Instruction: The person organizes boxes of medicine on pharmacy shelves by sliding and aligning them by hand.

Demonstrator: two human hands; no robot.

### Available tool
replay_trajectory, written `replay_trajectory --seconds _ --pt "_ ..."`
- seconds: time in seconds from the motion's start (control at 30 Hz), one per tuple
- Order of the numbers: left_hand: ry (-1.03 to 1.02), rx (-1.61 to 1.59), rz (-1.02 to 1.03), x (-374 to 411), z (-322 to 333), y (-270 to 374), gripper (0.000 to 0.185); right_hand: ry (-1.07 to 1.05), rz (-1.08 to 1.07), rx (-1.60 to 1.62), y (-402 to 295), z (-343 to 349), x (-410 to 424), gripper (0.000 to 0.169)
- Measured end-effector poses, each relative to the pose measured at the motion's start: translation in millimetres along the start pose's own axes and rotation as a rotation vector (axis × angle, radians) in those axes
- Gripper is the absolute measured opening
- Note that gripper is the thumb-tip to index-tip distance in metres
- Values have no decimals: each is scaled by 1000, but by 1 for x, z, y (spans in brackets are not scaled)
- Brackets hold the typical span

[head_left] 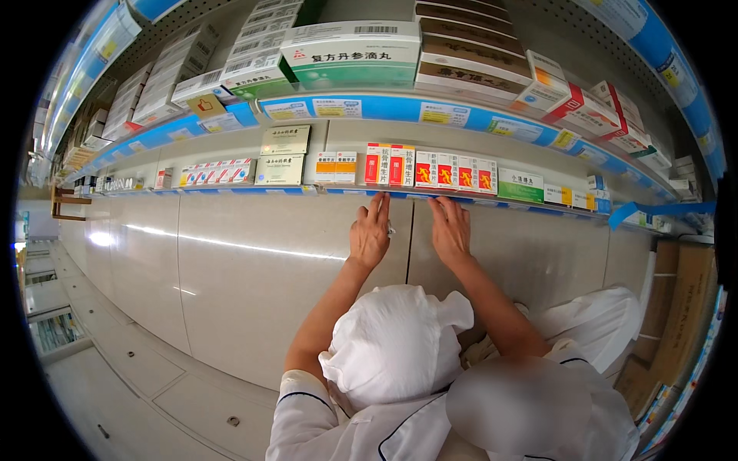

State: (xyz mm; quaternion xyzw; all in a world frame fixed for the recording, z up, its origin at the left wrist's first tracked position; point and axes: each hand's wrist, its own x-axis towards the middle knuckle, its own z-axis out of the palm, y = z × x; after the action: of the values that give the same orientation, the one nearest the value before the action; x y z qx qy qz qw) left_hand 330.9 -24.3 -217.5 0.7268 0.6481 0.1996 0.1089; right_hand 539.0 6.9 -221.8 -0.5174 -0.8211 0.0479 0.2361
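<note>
My left hand (pixel 369 233) reaches up to the shelf's front edge, its fingertips at the blue label strip (pixel 346 192) below the red and white medicine boxes (pixel 377 164). A small whitish, crumpled-looking thing (pixel 391 231) shows at its thumb side; whether the hand grips it is unclear. To the right, my right hand (pixel 452 229) has its fingertips at the same strip, below white and red boxes with a yellow figure (pixel 444 172). Its fingers are bent and close together, and their undersides are hidden. A green and white box (pixel 520 185) stands further right.
An upper shelf edge (pixel 398 109) with price labels runs above, carrying large medicine boxes (pixel 354 57). Gold-coloured boxes (pixel 281 170) stand left of the hands. A blue strip (pixel 663 210) sticks out at right. Cardboard boxes (pixel 683 305) stand lower right; drawers (pixel 213 397) lie lower left.
</note>
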Motion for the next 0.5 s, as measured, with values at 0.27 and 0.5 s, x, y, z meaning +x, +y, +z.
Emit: replay_trajectory --seconds 0.27,0.5 --pt "-32 46 37 9 -5 -4 69 -12 -3 -70 -7 -6 10 34" --pt "-40 41 33 14 -1 -4 59 -125 72 -113 -10 0 19 33"
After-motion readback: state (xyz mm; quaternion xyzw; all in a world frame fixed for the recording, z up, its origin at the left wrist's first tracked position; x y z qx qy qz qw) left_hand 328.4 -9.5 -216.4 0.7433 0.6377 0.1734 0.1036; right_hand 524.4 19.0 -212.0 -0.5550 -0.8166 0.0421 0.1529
